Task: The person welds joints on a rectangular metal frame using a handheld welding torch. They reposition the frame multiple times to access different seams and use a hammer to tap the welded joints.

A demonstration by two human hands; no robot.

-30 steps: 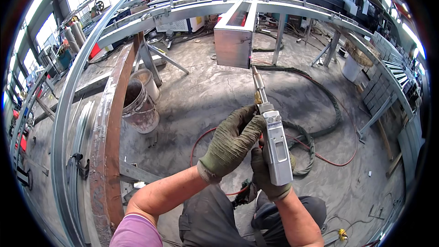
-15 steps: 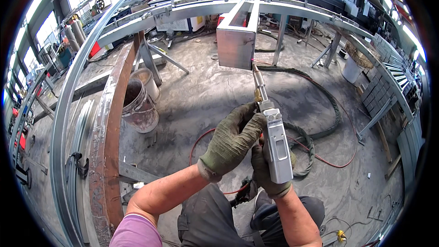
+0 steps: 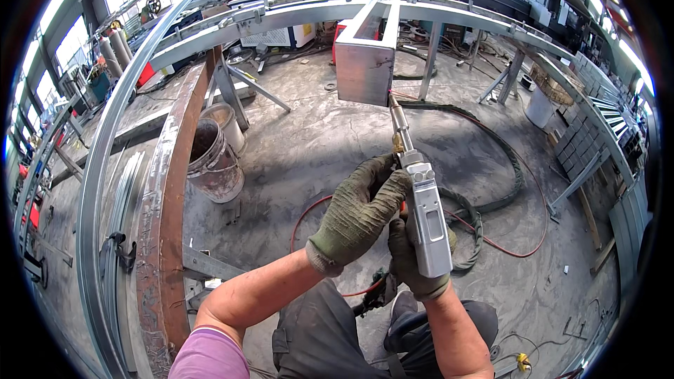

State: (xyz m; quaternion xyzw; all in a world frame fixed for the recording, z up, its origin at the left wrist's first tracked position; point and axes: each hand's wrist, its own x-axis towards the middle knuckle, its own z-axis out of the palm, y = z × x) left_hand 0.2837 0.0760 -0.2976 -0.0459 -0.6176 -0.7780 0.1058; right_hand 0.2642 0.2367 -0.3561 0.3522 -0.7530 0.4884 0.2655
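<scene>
Both my hands wear green work gloves and hold a silver handheld welding gun (image 3: 430, 221). My right hand (image 3: 414, 260) is closed round its handle, partly hidden behind the gun's body. Closed at the front of the gun, my left hand (image 3: 361, 210) has its fingertips by the neck; what those fingertips press on is hidden. The slim nozzle (image 3: 397, 114) points away from me, its tip at the lower right corner of a metal box-section frame (image 3: 364, 70). That frame juts toward me from a long steel rail, and a small pinkish glow shows at the corner.
A rusty steel beam (image 3: 172, 217) and a long galvanised channel (image 3: 102, 175) run along my left. Two buckets (image 3: 216, 175) stand beside the beam. A dark hose (image 3: 516, 175) and a red cable (image 3: 523, 254) curl over the floor to the right. A horizontal steel rail (image 3: 302, 17) crosses ahead.
The gun and the box-section frame sit very slightly farther right in the picture. The nozzle tip stays at the frame's lower right corner, and both hands keep their hold.
</scene>
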